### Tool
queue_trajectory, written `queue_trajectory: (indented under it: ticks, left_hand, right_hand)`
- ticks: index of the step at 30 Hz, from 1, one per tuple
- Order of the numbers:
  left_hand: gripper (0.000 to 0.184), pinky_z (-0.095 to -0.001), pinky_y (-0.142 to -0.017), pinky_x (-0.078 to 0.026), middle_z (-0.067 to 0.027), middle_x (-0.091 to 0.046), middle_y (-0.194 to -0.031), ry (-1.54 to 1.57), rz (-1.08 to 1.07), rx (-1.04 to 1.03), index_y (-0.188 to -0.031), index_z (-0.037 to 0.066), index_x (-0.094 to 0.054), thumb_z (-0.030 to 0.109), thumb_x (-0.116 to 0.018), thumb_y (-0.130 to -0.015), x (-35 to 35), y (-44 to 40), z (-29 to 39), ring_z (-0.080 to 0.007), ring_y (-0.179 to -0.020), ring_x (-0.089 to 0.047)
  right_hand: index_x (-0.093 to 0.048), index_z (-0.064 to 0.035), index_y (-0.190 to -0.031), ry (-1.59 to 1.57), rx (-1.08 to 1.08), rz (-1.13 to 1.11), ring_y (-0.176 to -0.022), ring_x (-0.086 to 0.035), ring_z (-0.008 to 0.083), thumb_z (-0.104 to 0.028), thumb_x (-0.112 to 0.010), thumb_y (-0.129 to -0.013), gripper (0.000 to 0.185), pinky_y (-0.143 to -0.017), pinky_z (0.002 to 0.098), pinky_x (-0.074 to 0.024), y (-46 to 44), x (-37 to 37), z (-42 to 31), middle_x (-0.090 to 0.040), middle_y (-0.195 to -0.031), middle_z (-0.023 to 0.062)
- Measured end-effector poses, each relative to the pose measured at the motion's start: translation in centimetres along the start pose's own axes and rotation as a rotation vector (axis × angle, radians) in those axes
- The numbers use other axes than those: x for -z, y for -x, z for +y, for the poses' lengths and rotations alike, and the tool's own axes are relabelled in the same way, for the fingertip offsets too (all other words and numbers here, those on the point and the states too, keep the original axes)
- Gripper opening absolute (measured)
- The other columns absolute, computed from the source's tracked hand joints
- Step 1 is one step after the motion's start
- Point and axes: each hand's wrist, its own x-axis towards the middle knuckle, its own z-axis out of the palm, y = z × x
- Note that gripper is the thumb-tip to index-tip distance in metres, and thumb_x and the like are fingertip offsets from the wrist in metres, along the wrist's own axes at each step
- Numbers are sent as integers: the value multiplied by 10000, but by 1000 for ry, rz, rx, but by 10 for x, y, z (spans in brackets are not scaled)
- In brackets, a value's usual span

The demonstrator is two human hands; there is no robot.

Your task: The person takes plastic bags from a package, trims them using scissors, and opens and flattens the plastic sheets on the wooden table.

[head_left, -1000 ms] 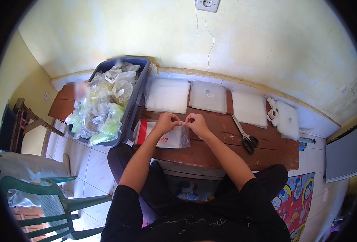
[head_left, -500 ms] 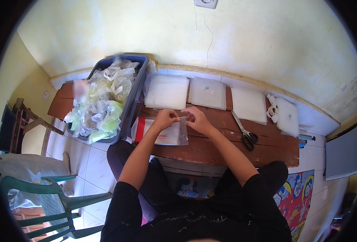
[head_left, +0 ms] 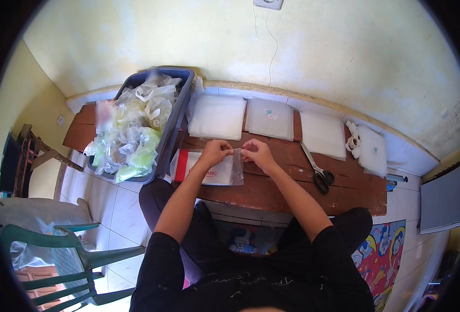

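Note:
A white plastic bag (head_left: pixel 220 176) with a red stripe and red lettering lies flat on the brown wooden bench (head_left: pixel 277 193), a clear plastic part at its right end. My left hand (head_left: pixel 215 153) pinches the upper edge of this clear plastic. Close beside it, my right hand (head_left: pixel 257 154) has its fingers pressed together on the same edge, near the corner. Black-handled scissors (head_left: pixel 318 174) rest to the right, blades pointing up and left.
A grey-blue tub (head_left: pixel 181 112) heaped with crumpled plastic bags (head_left: pixel 131 135) stands at the left. Flat stacks of plastic (head_left: pixel 217 117) line the back, with white rolls (head_left: pixel 353 139) at the right. A green chair (head_left: pixel 79 260) stands lower left.
The fingers of my right hand, more spread half a second ago, have closed in on the plastic edge. The bag stays on the bench, and the view has shifted slightly.

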Motion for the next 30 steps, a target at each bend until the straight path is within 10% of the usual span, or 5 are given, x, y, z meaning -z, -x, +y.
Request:
queue_trajectory:
  ticks: [10, 12, 17, 25, 30]
  left_hand:
    - [190, -296, -544, -497, -72, -668, -708, 59, -16, 129, -885, 18, -716, 161, -773, -773, 3, 5, 13, -138, -586, -619]
    - [221, -348, -719, -529, -107, -694, -896, -80, 185, -186, -950, 46, -709, 158, -765, -768, -4, 1, -4, -228, -793, -666]
    - [256, -421, -930, -467, -152, -636, -1130, -337, 164, -92, -990, 73, -703, 166, -755, -757, 7, 11, 9, -329, -1081, -592]
    - [207, -411, -933, -463, -135, -651, -1077, -282, -3, -48, -955, 72, -711, 146, -730, -763, 8, 5, -9, -323, -1073, -594]
    - [149, -421, -841, -505, -144, -687, -938, -302, 77, -41, -885, 41, -708, 101, -713, -749, 9, 8, -5, -329, -897, -651]
  right_hand:
    - [-581, -18, -776, 428, 120, 271, -677, -632, 136, -8, -695, -790, 115, -608, 280, -527, 11, -18, 21, -612, -780, 53]
    - [-614, -30, -775, 581, 241, 271, -688, -625, 168, -40, -713, -774, 100, -626, 310, -521, 17, -19, 15, -594, -771, 64]
    - [-687, -81, -850, 850, 582, 146, -765, -565, 265, -169, -760, -719, 175, -703, 415, -481, 33, -12, 17, -546, -769, 79]
    - [-730, -184, -970, 1249, 972, 15, -1267, -439, 298, -134, -664, -721, 262, -1085, 455, -340, 36, -19, -6, -466, -1372, 130]
    - [-729, -217, -1029, 1251, 944, -194, -1267, -457, 278, -139, -605, -782, 287, -1088, 435, -346, 18, -22, -9, -486, -1367, 113]
